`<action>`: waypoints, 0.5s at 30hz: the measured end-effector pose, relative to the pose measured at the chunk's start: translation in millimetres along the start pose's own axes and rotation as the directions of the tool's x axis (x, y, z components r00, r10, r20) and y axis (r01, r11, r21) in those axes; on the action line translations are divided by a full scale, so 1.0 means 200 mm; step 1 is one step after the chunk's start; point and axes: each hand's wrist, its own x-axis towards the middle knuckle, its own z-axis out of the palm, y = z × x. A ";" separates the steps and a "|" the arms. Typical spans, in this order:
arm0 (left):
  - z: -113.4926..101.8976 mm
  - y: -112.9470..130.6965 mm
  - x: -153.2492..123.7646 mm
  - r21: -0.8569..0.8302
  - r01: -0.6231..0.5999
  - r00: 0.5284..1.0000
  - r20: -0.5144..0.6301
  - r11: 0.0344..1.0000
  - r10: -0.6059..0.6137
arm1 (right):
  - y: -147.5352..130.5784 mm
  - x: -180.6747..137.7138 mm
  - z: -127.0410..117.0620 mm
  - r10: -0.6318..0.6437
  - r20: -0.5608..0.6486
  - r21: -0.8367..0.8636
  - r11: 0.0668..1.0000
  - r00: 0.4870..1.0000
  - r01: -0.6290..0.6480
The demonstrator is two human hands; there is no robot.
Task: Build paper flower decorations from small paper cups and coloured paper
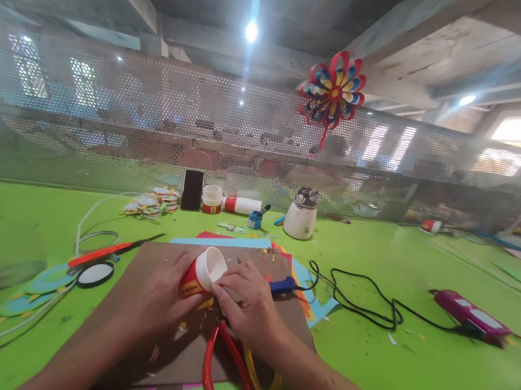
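My left hand [167, 286] is closed around a paper cup [210, 269] with a red side, yellow marks and a white rim. The cup tilts with its mouth up and toward the right. At its right edge, my right hand [248, 298] pinches the rim between thumb and fingers; whether a small piece is also between them is hidden. Scissors [229, 381] with one red and one yellow handle lie beneath my right hand, their blades mostly covered. Just beyond that hand is a blue-handled tool [282, 285] on a black cord. Under everything lies a brown board [124, 305] with paper scraps.
At the back stand a dark phone-like slab [192, 191], stacked paper cups [211, 199], a blue jar [254, 220] and a white bottle [300, 218]. An orange-handled knife-like tool [100, 255] lies left. A purple device [471, 315] sits right. A paper flower [334, 93] rises by the mesh partition.
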 end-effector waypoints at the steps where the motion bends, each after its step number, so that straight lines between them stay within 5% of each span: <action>1: 0.00 0.00 0.00 -0.001 -0.003 1.000 -0.002 1.000 0.003 | 0.00 0.00 0.00 0.003 0.001 -0.001 1.000 1.000 -0.003; 15: -0.01 0.03 0.00 0.011 0.000 1.000 -0.021 1.000 0.000 | 0.00 0.00 -0.01 0.041 0.009 0.016 0.999 0.999 -0.041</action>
